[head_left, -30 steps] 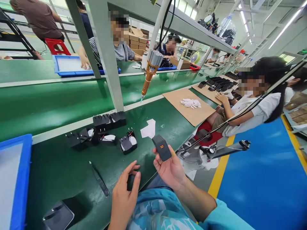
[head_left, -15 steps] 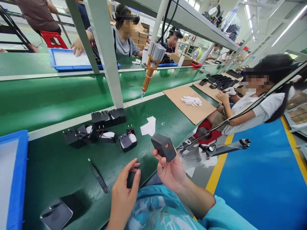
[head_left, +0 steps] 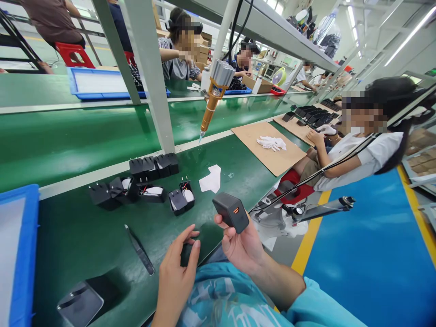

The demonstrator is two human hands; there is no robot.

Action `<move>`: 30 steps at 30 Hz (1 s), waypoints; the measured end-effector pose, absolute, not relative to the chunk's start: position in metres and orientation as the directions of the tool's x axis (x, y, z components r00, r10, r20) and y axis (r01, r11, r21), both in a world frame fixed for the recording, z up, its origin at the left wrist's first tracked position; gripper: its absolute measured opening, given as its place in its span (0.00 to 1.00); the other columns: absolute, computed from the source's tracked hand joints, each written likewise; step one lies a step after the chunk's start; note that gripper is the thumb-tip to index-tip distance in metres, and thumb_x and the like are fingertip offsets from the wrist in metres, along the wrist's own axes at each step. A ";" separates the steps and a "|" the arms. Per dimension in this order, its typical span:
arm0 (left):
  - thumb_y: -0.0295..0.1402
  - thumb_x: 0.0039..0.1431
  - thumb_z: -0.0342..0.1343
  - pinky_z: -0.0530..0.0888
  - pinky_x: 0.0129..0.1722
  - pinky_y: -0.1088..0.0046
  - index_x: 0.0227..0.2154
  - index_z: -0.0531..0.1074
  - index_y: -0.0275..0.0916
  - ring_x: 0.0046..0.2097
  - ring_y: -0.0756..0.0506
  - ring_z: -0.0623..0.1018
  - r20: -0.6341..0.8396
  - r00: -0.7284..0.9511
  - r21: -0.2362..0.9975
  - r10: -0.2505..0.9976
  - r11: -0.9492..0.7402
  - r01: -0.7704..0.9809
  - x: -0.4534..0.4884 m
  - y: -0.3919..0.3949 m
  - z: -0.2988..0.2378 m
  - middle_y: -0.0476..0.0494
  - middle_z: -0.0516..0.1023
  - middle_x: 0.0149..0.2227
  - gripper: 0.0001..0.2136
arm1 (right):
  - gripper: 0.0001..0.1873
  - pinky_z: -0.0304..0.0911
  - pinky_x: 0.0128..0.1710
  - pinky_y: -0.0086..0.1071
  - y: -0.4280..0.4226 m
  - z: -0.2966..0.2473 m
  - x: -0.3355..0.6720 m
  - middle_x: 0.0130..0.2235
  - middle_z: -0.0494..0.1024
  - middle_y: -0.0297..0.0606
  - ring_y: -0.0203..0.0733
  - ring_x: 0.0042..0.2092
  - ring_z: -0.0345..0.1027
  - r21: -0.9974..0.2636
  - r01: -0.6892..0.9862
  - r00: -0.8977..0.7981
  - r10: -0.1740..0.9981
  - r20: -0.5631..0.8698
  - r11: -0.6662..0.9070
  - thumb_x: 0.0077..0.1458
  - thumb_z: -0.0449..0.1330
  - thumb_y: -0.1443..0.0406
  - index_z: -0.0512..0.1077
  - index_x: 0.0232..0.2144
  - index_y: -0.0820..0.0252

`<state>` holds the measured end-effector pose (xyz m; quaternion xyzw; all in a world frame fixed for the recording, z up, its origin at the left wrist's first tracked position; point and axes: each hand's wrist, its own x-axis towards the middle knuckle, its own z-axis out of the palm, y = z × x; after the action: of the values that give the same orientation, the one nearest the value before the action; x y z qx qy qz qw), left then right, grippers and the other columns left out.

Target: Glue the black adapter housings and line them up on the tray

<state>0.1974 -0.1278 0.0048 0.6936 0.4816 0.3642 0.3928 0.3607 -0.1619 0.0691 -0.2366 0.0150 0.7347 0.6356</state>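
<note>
My right hand (head_left: 243, 247) grips a black charger (head_left: 230, 212) from below, raised over the table's front edge. An orange port shows on its near end. To its left, my left hand (head_left: 179, 268) hovers low by the table edge, fingers curved and apart from the thumb, with only a dark patch between them. On the green table (head_left: 163, 236) beyond that hand lie black tweezers (head_left: 139, 250). Another black charger (head_left: 81, 302) with prongs sits at the near left. Farther back, an opened charger housing (head_left: 181, 197) shows white parts inside, beside a white paper piece (head_left: 210, 179).
Several black charger housings (head_left: 153, 165) stand at the back left. An orange-and-silver dispenser (head_left: 214, 97) hangs overhead beside a metal post (head_left: 150, 77). A blue tray (head_left: 30, 227) borders the left. White gloves (head_left: 271, 143) lie on cardboard (head_left: 252, 136); a co-worker (head_left: 368, 136) sits at right.
My right hand has shifted very slightly left and down with the charger, which is turned a little. My left hand has stayed nearly still. Across the table, a co-worker's arm has drawn back from a tray.
</note>
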 end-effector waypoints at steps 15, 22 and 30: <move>0.27 0.53 0.57 0.71 0.56 0.58 0.58 0.60 0.43 0.57 0.41 0.69 0.340 0.213 0.861 0.916 -0.394 0.322 0.205 -0.135 0.001 0.38 0.66 0.58 0.28 | 0.23 0.73 0.41 0.33 -0.152 -0.014 0.364 0.48 0.72 0.42 0.41 0.42 0.75 -0.958 0.281 0.389 0.905 0.169 0.058 0.48 0.67 0.60 0.66 0.44 0.57; 0.29 0.52 0.58 0.71 0.54 0.53 0.61 0.53 0.42 0.55 0.38 0.70 0.435 0.168 0.775 0.885 -0.463 0.430 0.205 -0.140 0.002 0.35 0.67 0.55 0.33 | 0.19 0.74 0.39 0.36 -0.149 -0.005 0.352 0.45 0.73 0.44 0.44 0.44 0.73 -0.696 0.576 0.017 0.845 0.534 0.428 0.52 0.64 0.62 0.66 0.45 0.56; 0.31 0.52 0.59 0.74 0.44 0.60 0.50 0.63 0.42 0.44 0.41 0.76 0.459 0.226 0.664 0.859 -0.501 0.556 0.162 -0.151 0.037 0.41 0.76 0.45 0.22 | 0.21 0.72 0.33 0.30 -0.131 0.038 0.332 0.45 0.71 0.43 0.38 0.40 0.71 -0.791 0.229 -0.282 0.817 0.504 0.567 0.58 0.60 0.61 0.65 0.53 0.53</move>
<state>0.1618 -0.1507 0.0370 0.7612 0.4647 0.4133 0.1837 0.3317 -0.1314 0.0383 -0.3528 -0.7408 0.3035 0.4844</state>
